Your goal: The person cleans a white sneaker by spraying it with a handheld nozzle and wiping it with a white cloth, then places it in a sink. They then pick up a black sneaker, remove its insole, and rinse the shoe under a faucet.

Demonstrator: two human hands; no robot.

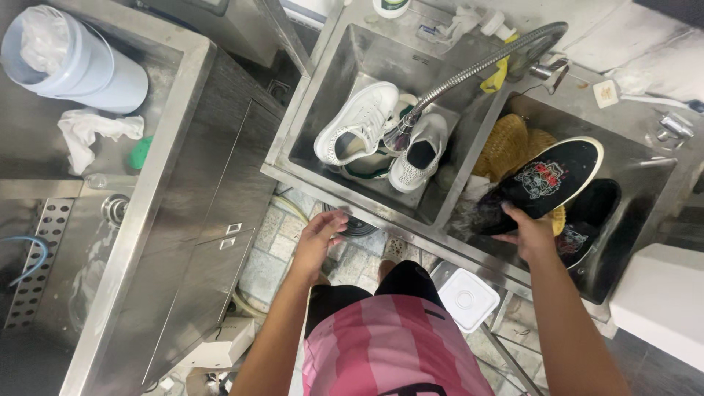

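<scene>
right now the right hand [529, 233] is gripping a black shoe [544, 183] by its heel end, fingers wrapped round it, holding it tilted over the right basin of the sink [440, 213]. the left hand [320, 233] is hanging open and empty just below the sink's front edge. white shoes [381, 132] are lying in the left basin under the faucet [469, 73].

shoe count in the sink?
4. Two white shoes in the left basin; one black shoe in the right hand, another black shoe beneath. More may be hidden.
</scene>
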